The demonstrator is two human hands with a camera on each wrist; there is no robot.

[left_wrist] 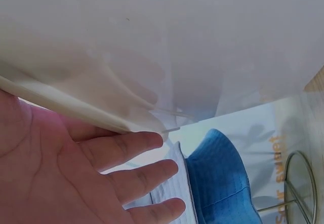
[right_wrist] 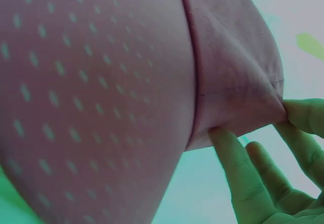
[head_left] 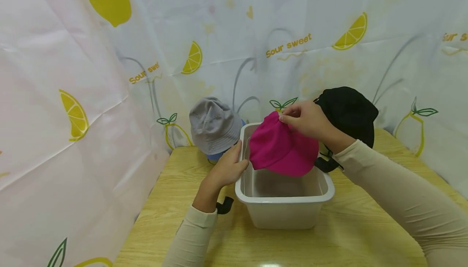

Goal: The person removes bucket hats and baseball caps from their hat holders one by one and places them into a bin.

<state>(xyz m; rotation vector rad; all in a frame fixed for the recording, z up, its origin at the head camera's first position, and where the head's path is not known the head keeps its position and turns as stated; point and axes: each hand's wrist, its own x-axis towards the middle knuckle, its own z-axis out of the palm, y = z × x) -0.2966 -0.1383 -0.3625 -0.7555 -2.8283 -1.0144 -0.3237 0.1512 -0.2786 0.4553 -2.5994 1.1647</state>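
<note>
A bright pink cap (head_left: 283, 149) hangs over the white plastic bin (head_left: 285, 200), its brim toward the front. My right hand (head_left: 308, 122) pinches the top of the cap's crown between thumb and fingers. Tiny holes dot the cap's fabric (right_wrist: 91, 77) in the right wrist view, where the right fingertips (right_wrist: 304, 115) nip a fold. My left hand (head_left: 230, 165) rests at the bin's left rim, thumb toward the inside. Seen from the left wrist, its fingers (left_wrist: 157, 171) are straight and spread outside the bin wall.
A grey bucket hat (head_left: 213, 124) sits over a blue bucket hat (left_wrist: 220, 178) on the left, by a wire stand (left_wrist: 298, 188). Behind my right hand stands a black hat (head_left: 349, 112). A lemon-print cloth (head_left: 226, 19) hangs behind the wooden table (head_left: 351, 226).
</note>
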